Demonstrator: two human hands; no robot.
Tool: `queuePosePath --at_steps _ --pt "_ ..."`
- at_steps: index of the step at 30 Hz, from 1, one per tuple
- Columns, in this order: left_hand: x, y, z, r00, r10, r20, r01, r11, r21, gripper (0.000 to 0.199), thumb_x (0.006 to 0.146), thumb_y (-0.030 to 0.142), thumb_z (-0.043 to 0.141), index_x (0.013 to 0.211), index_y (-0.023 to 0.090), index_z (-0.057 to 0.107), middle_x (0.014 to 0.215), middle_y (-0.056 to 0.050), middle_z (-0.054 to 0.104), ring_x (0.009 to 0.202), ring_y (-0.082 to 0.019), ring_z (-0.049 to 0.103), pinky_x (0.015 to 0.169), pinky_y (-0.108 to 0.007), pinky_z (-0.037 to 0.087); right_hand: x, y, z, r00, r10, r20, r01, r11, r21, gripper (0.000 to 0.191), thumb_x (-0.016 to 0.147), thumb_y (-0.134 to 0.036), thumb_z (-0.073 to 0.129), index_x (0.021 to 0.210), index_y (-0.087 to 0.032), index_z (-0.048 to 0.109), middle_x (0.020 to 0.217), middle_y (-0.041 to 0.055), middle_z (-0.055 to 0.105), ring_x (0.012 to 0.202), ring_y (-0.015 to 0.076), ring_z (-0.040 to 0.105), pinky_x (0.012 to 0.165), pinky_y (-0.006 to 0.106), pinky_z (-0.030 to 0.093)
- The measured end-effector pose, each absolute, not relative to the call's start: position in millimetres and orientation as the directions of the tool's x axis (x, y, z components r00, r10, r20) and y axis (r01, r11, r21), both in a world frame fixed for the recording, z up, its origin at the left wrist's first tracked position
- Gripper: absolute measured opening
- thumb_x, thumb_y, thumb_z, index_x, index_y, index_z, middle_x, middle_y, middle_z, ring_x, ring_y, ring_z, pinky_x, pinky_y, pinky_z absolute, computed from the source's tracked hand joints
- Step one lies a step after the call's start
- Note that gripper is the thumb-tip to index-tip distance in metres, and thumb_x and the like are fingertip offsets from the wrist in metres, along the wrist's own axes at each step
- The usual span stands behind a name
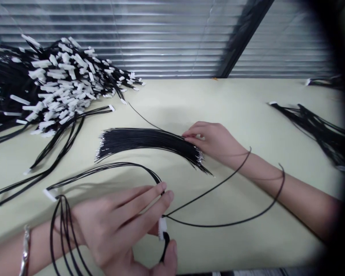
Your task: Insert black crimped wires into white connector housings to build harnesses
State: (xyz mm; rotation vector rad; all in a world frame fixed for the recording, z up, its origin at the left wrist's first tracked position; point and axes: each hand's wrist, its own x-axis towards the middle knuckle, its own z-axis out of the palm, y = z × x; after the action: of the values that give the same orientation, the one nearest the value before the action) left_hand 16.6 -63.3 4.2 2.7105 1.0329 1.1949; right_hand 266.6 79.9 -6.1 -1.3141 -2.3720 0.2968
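Note:
My left hand [126, 226], lower centre, is closed on a black cable harness. A white connector [162, 228] of it shows between the fingers and thumb, and two loose black wires curve from it to the right. Another white connector [50, 194] of black wires lies by the left wrist, with several wires looping down over it. At the centre lies a bundle of thin black wires [143, 138] with bare metal tips at both ends. Above its right end, my right hand [208, 138] pinches a single thin black wire [145, 119].
A large heap of black cables with white connectors [66, 84] fills the back left. Several finished-looking harnesses [57, 149] lie in front of it. More black cables [313, 126] rest at the right. Window blinds [166, 38] stand behind the pale table [235, 96].

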Motion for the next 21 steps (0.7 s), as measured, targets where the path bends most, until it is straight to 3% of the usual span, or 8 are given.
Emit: queuePosePath --at_steps 2,8,15,21 --pt "18.5 -67.1 3.9 0.443 0.619 0.649 0.587 -0.747 0.312 0.037 0.076 0.014 0.054 0.109 0.008 0.069 0.11 -0.005 0.074 0.106 -0.013 0.069 0.096 -0.016 0.056 262.8 79.7 -6.8 -0.48 0.841 0.25 0.77 0.541 -0.338 0.021 0.091 -0.015 0.053 0.093 -0.019 0.073 0.095 0.0046 0.071 0.086 0.0187 0.065 0.078 0.032 0.049" --pt "20.8 -70.4 6.7 0.418 0.625 0.659 0.591 -0.738 0.324 0.039 0.075 0.015 0.055 0.11 0.01 0.07 0.108 -0.004 0.075 0.1 -0.017 0.072 0.088 -0.018 0.061 264.0 82.7 -4.6 -0.492 0.84 0.227 0.793 0.54 -0.282 0.026 0.092 -0.013 0.048 0.094 -0.019 0.073 0.095 0.0049 0.071 0.086 0.0186 0.066 0.078 0.031 0.05" --pt "22.4 -65.6 6.9 0.509 0.552 0.66 0.64 -0.756 0.138 0.046 0.069 0.029 0.06 0.114 0.024 0.071 0.105 -0.002 0.076 0.095 -0.033 0.073 0.071 -0.038 0.069 258.7 79.7 0.7 -0.505 0.848 0.16 0.827 0.529 -0.192 0.024 0.09 -0.012 0.046 0.086 -0.017 0.069 0.091 0.0078 0.069 0.083 0.021 0.064 0.074 0.034 0.047" --pt "19.1 -63.3 7.1 0.512 0.536 0.671 0.651 -0.752 0.104 0.046 0.069 0.03 0.061 0.113 0.025 0.072 0.106 -0.001 0.076 0.096 -0.033 0.073 0.069 -0.038 0.069 262.3 85.3 -1.0 -0.428 0.889 0.162 0.856 0.456 -0.241 0.022 0.087 -0.012 0.046 0.087 -0.015 0.068 0.089 0.0122 0.066 0.087 0.0262 0.062 0.077 0.039 0.045"
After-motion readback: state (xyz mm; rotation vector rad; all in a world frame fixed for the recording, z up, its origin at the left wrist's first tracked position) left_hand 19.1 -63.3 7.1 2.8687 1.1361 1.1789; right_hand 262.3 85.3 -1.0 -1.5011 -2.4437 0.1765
